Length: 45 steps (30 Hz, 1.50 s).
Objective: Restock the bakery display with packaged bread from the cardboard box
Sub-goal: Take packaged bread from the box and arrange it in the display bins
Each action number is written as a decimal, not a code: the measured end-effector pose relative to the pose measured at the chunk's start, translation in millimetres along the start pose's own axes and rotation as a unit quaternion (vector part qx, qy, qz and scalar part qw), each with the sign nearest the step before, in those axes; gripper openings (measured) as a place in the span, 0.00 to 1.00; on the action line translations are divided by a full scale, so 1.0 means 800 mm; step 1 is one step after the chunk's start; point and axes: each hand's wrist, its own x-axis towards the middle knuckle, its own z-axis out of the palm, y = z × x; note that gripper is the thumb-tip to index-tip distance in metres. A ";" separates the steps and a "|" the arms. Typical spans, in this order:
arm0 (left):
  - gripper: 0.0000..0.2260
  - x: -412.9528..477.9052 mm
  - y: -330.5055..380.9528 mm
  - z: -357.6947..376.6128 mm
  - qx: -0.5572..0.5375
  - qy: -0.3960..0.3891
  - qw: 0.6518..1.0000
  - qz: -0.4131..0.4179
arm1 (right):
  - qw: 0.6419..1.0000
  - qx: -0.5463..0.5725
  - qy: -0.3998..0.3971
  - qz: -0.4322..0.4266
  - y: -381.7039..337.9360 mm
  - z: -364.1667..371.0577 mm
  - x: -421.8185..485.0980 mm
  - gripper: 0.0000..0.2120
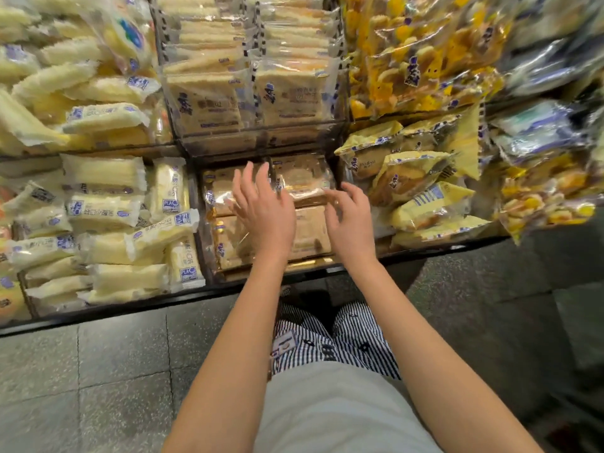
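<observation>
Two bare hands reach over the middle lower compartment of the black-edged display shelf (pixel 130 304), approx. centre of view. L hand (pixel 261 207): fingers straight and spread, palm down, lying on the clear-wrapped tan bread packs (pixel 310 230) that fill this compartment. R hand (pixel 351 220), just at 3 o'clock from the L one: fingers loosely bent, tips at the edge of the upper clear-film bread pack (pixel 304 179), which sits at 12 o'clock in the compartment. Motion blur there, so cannot tell if it pinches the film or only touches it. The two hands are near each other, not touching.

Packs in that compartment lie flat, side by side and overlapping, w/ blue print on the wrappers.

At 9 o'clock, next compartment: pale yellow oblong cake packs w/ blue labels (pixel 104 204), piled loosely at mixed angles. At 3 o'clock: opaque yellow pillow bags w/ blue lettering (pixel 411 178), heaped and tilted. At 12 o'clock, upper tier: clear packs of sliced toast (pixel 209 103), stood in rows front to back.

At 6 o'clock: grey speckled floor tiles (pixel 114 371), blue-and-white striped trousers (pixel 359 338) and a pale shirt front (pixel 327 413).
</observation>
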 end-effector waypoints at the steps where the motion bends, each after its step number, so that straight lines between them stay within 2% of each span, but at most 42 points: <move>1: 0.20 0.002 0.013 0.006 0.000 -0.006 1.000 0.027 | 1.000 0.005 0.024 0.006 0.010 -0.014 -0.002 0.14; 8: 0.19 -0.032 0.121 0.067 -0.024 -0.079 0.964 0.251 | 0.981 0.029 0.137 0.135 0.097 -0.121 0.005 0.20; 14: 0.21 -0.124 0.223 0.152 -0.041 -0.134 0.921 0.364 | 0.950 0.071 0.193 0.234 0.223 -0.207 -0.053 0.23; 19: 0.21 -0.231 0.303 0.220 -0.010 -0.202 0.881 0.427 | 0.930 0.088 0.208 0.289 0.338 -0.309 -0.091 0.24; 24: 0.24 -0.345 0.397 0.305 0.076 -0.269 0.872 0.402 | 0.918 0.086 0.235 0.309 0.449 -0.427 -0.143 0.27; 27: 0.24 -0.419 0.460 0.349 0.102 -0.300 0.818 0.479 | 0.890 0.097 0.276 0.350 0.514 -0.489 -0.195 0.27; 34: 0.27 -0.588 0.565 0.439 0.138 -0.378 0.683 0.609 | 0.775 0.155 0.361 0.494 0.632 -0.553 -0.322 0.28; 39: 0.27 -0.687 0.605 0.498 0.127 -0.456 0.598 0.647 | 0.701 0.174 0.397 0.566 0.694 -0.587 -0.396 0.29; 43: 0.26 -0.760 0.663 0.554 0.103 -0.479 0.548 0.678 | 0.642 0.175 0.420 0.616 0.757 -0.629 -0.439 0.28; 45: 0.25 -0.797 0.694 0.586 0.105 -0.493 0.518 0.691 | 0.624 0.170 0.423 0.634 0.791 -0.653 -0.448 0.28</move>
